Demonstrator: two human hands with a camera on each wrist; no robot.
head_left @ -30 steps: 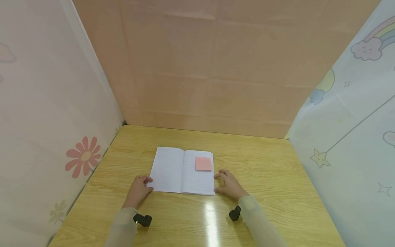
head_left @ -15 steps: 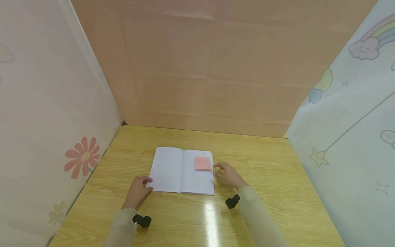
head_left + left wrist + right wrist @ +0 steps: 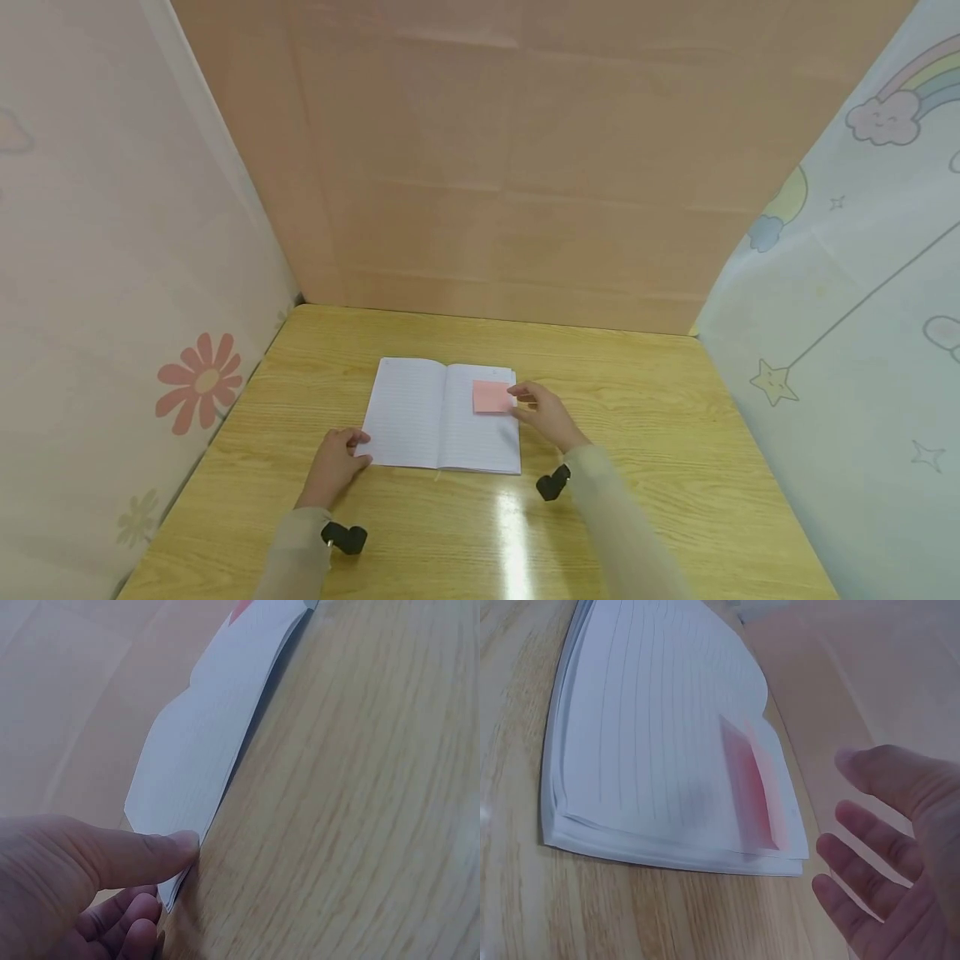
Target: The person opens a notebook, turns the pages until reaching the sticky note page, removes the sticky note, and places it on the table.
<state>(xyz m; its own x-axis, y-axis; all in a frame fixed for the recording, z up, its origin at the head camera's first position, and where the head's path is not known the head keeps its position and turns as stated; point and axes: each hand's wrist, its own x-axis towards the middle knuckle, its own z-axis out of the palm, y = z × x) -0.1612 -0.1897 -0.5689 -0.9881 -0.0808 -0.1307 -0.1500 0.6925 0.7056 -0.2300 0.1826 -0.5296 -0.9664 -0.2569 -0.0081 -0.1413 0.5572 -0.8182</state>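
Note:
An open notebook (image 3: pixel 405 412) with white lined pages lies flat on the table. On its right page, near the outer edge, sits a pink sticky note (image 3: pixel 489 397); the right wrist view shows one side of the note (image 3: pixel 769 784) standing up off the paper. My left hand (image 3: pixel 332 467) pinches the notebook's near left corner, thumb (image 3: pixel 142 859) on the page and the other fingers at the edge below. At the right edge of the notebook my right hand (image 3: pixel 551 415) is held with thumb and fingers apart, fingertips close beside the note, holding nothing.
The wooden table (image 3: pixel 645 467) carries the notebook, with a thin ribbon poking out at the bottom of its spine. A plain orange-tan backdrop (image 3: pixel 495 167) rises behind, and patterned white sheets hang left (image 3: pixel 112 275) and right (image 3: pixel 855 333). Black wrist cameras sit on both sleeves.
My right hand has moved up along the notebook's right edge, then left to the sticky note. The left hand has stayed on its corner, and the notebook has not shifted.

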